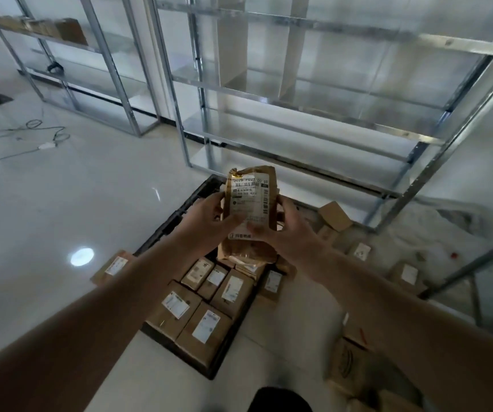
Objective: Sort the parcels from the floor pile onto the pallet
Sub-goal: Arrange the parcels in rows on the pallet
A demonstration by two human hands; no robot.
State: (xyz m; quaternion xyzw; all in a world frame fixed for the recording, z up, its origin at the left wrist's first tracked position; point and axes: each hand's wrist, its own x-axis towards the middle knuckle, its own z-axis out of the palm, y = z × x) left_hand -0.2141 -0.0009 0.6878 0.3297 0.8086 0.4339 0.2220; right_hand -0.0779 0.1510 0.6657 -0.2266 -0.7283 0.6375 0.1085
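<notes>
I hold a brown paper parcel [251, 203] with a white shipping label upright in front of me, above the pallet. My left hand [209, 218] grips its left edge and my right hand [286, 230] grips its right edge, thumb on the label. Below lies the black pallet [176, 215], with several labelled cardboard boxes [203, 325] packed in rows on its near half. More parcels [358, 251] lie loose on the floor at the right.
Tall metal shelving [313, 114] stands right behind the pallet, and another rack [69, 69] at the far left. A white cable [31, 135] trails on the glossy floor at left. One box [114, 267] lies left of the pallet. Crumpled white plastic [435, 230] sits at right.
</notes>
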